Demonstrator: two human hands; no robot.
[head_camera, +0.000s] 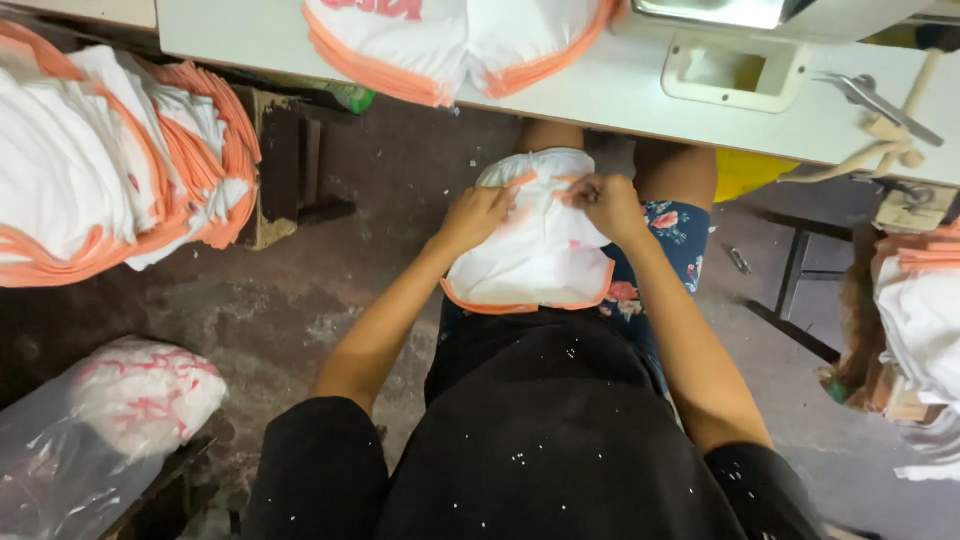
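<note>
White garment on the lap, both hands pinching its top edge

White garment (540, 255) with orange trim is lying on the person's lap, just below the near edge of the sewing table (620, 95). I'm watching the left hand (478, 215) gripping the cloth at its upper left, fingers closed on the fabric. The right hand (608, 205) is pinching the upper right, thumb and fingers tight on the hem. More trimmed pieces (440, 45) are hanging over the table's far edge; a big stack (100, 170) is sitting off its left end.
</note>
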